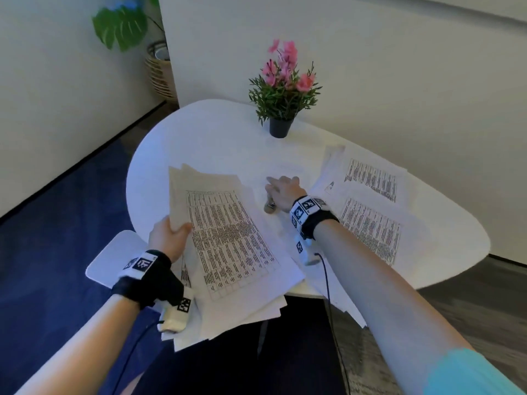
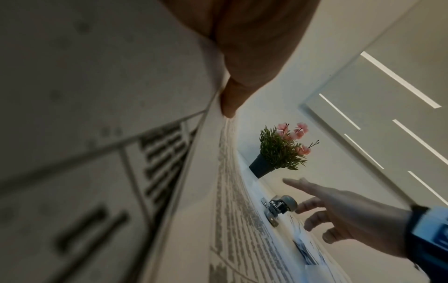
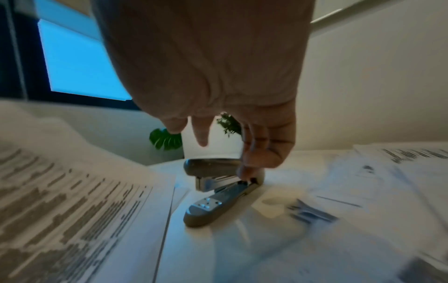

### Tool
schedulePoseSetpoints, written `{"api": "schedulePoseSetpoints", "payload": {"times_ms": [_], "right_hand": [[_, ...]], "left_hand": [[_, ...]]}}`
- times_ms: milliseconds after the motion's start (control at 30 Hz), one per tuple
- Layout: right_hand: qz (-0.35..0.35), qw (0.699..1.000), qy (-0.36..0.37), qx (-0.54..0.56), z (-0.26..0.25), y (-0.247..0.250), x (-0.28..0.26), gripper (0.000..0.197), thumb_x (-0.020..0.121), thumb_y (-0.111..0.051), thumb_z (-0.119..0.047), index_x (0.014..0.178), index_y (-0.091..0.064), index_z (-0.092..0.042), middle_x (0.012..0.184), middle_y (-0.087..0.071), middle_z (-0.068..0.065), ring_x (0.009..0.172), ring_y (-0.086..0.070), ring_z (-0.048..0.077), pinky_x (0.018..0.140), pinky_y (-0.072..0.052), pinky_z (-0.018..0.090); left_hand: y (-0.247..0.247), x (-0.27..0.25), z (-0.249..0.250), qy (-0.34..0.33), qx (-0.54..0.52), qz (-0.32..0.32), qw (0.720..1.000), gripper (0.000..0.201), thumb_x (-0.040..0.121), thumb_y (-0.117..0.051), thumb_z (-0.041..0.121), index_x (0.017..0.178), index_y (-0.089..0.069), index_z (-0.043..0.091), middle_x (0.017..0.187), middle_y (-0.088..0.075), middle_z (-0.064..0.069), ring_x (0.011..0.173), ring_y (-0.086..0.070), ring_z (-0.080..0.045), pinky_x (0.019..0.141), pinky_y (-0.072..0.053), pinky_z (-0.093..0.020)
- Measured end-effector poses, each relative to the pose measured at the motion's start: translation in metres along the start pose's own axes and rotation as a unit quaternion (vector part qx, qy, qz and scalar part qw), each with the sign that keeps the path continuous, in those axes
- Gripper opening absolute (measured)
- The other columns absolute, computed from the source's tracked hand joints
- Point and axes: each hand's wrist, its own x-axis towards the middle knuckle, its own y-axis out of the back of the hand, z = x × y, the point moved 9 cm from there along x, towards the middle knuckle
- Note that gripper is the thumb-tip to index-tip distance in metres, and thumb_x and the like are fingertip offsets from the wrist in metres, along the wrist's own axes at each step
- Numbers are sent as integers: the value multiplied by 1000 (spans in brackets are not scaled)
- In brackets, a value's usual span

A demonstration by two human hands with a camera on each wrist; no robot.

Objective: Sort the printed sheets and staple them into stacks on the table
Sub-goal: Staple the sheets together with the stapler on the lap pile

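Note:
My left hand [image 1: 171, 233] grips the left edge of a thick stack of printed sheets [image 1: 228, 238], with the thumb [image 2: 230, 95] on top; the stack is tilted up over the near edge of the white table [image 1: 214, 138]. A grey stapler [image 1: 269, 208] lies on the table just right of that stack. My right hand [image 1: 278, 186] hovers over it with fingers spread and loose; in the right wrist view one finger [image 3: 247, 170] touches the rear of the stapler [image 3: 218, 191]. More printed sheets [image 1: 370, 209] lie spread on the right of the table.
A dark pot of pink flowers [image 1: 281, 126] stands at the table's far edge by the wall. A white seat [image 1: 114, 258] sits low at the left, over dark blue carpet. A basket with a green leafy plant [image 1: 159, 69] stands in the back left corner.

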Motion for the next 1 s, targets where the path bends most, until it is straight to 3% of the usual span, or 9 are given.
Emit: {"api": "schedulePoseSetpoints", "payload": {"times_ms": [100, 200, 267, 367, 500, 600, 700, 867, 1000], "right_hand": [[-47, 998, -35, -37, -4, -14, 19, 43, 100, -35, -39, 125, -54, -9, 133, -45, 12, 99, -54, 23, 84, -45, 34], [9, 997, -79, 19, 13, -12, 33, 33, 86, -63, -28, 110, -60, -5, 111, -57, 11, 88, -52, 21, 79, -45, 29], [37, 983, -105, 144, 23, -11, 35, 10, 87, -57, -12, 96, -53, -11, 90, -56, 7, 76, -50, 18, 69, -45, 27], [51, 922, -108, 368, 18, -3, 23, 20, 90, -34, 5, 84, -42, -13, 67, -49, 9, 46, -44, 17, 42, -33, 23], [114, 924, -73, 358, 17, 21, 1, 43, 88, -48, -3, 122, -35, -27, 89, -54, 5, 71, -55, 20, 57, -45, 29], [91, 951, -75, 286, 17, 17, -15, 16, 88, -51, -26, 102, -46, -19, 78, -55, 7, 60, -50, 21, 48, -40, 25], [51, 978, -64, 193, 10, -5, -26, 37, 86, -58, -46, 73, -47, -12, 65, -50, 8, 54, -44, 22, 46, -32, 23], [-1, 998, -54, -17, -8, -47, -35, 33, 94, -52, -38, 105, -50, -7, 84, -54, 7, 71, -54, 26, 51, -37, 27], [-22, 993, -106, -45, -14, -61, -33, 47, 95, -49, -32, 128, -38, -1, 100, -57, 15, 78, -59, 29, 58, -48, 33]], "left_hand": [[-5, 1, 4, -5, -2, -4, 1000, 31, 94, -56, 21, 123, -55, 10, 117, -65, -12, 103, -62, -29, 93, -50, -43], [-12, 3, 13, -23, -1, -6, 1000, 37, 93, -58, 17, 128, -49, 10, 120, -63, -11, 105, -61, -28, 89, -49, -36], [-16, 5, 17, -26, -10, -17, 999, 44, 92, -59, 15, 132, -42, 12, 121, -60, -10, 102, -60, -24, 83, -47, -31], [-24, 9, 14, -18, -16, -49, 999, 53, 92, -59, 14, 138, -33, 16, 124, -59, -10, 98, -60, -23, 80, -48, -30], [-32, 9, 3, 2, 11, -93, 996, 70, 90, -63, 18, 146, -21, 17, 127, -58, -13, 98, -61, -23, 81, -49, -31], [-41, 1, -2, -6, 101, -136, 986, 96, 89, -64, 19, 150, 10, 15, 134, -51, -20, 111, -57, -30, 91, -44, -33], [-49, -9, -1, -44, 212, -157, 964, 111, 87, -67, 16, 144, 28, 10, 147, -30, -24, 124, -48, -32, 96, -41, -32], [-60, -5, 16, -219, 465, -136, 847, 106, 85, -62, 48, 150, 14, 12, 158, 14, -11, 145, 6, -31, 116, -15, -47], [-92, 5, 16, -252, 478, -240, 807, 82, 91, -49, 54, 152, -8, 20, 160, 6, -3, 147, 3, -23, 119, -10, -47]]}}
